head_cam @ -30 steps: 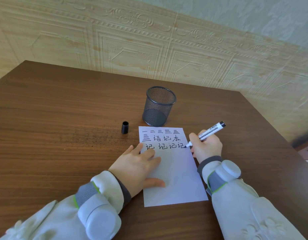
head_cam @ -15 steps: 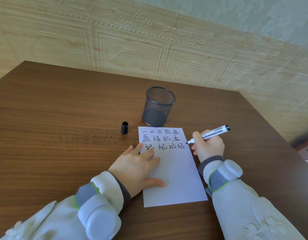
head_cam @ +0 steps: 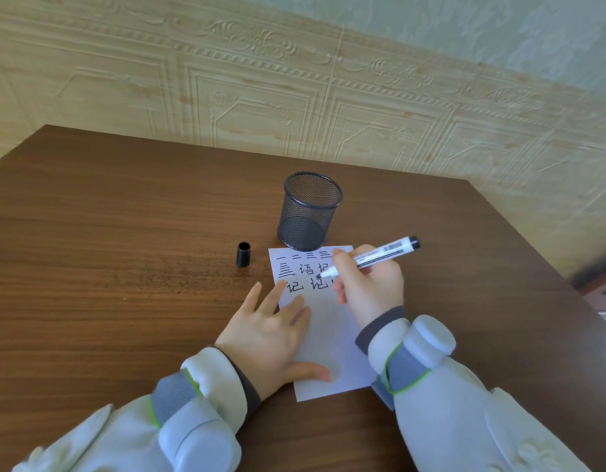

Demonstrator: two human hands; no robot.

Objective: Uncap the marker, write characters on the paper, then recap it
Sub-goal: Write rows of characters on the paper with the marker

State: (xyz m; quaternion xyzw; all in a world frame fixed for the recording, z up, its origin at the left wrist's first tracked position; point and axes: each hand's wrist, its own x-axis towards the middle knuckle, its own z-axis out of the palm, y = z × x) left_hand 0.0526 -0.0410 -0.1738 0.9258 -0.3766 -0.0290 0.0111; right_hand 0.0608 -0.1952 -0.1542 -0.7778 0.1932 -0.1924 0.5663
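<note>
A white paper (head_cam: 328,338) with three rows of black characters lies on the brown table (head_cam: 124,250). My right hand (head_cam: 369,287) grips a white marker (head_cam: 379,255), uncapped, its black tip over the middle of the written rows. The hand covers the right ends of those rows. My left hand (head_cam: 270,332) lies flat with straight fingers on the paper's left edge, holding it down. The black cap (head_cam: 243,254) lies on the table to the left of the paper, apart from both hands.
A black mesh pen cup (head_cam: 310,211) stands just behind the paper's top edge. The table ends at a patterned wall behind and drops off at the right edge.
My right hand has moved left with the marker, from beside the paper's right edge to over the written characters. The left hand and the cap have stayed in place.
</note>
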